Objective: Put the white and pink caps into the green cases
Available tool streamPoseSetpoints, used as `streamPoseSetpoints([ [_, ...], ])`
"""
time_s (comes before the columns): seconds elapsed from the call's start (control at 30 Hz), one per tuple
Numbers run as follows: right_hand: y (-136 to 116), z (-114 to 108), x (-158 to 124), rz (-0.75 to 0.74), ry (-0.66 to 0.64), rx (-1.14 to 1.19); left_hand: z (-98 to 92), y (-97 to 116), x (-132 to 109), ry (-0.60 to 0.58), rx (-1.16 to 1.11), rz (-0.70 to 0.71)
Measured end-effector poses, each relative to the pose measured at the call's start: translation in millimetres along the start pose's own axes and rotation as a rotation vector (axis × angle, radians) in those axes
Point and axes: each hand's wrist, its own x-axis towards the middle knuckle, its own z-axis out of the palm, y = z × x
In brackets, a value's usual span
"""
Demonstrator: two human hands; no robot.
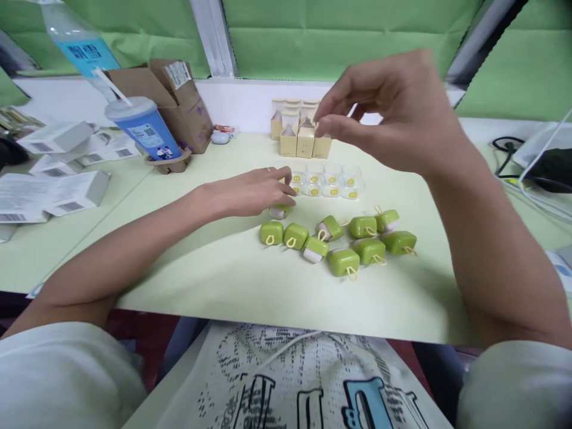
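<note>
Several small green cases with yellow loops [344,238] lie in a loose cluster on the pale green table [223,280]. My left hand [254,190] rests flat on the table, its fingertips touching one green case [279,211] at the cluster's left end. My right hand [397,113] hovers high above the table, thumb and forefinger pinched together; what they hold, if anything, is too small to make out. Behind the cluster sits a row of clear cases with yellow marks [328,182]. Farther back stand several small cream boxes [299,134].
A blue cup with a lid and straw [145,128] stands at the left beside an open cardboard box [179,98]. White labelled boxes [58,179] lie at far left. Cables [513,155] run at the right edge. A printed bag [290,387] lies on my lap.
</note>
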Motion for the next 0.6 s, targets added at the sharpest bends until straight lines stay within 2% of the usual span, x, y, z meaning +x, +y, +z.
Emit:
streamPoseSetpoints([
  [0.13,-5,-5,-4,-0.028,0.066,-0.059,-9.8,4,7,-0.143,0.097,0.057],
  [0.2,-1,-2,-3,-0.018,0.049,-0.093,-16.0,3,7,-0.160,0.112,0.048],
  [0.3,14,7,0,0.017,-0.018,-0.134,-17.4,0,5,-0.122,0.028,0.023],
  [0.43,35,24,1,0.147,-0.132,-0.020,-17.7,-13,1,0.043,-0.185,-0.079],
  [0.53,40,38,-3,0.282,-0.207,0.275,-28.5,-23,-4,0.283,-0.320,-0.206],
  [0.6,36,47,-5,0.345,-0.206,0.486,-37.9,-27,-7,0.438,-0.349,-0.259],
])
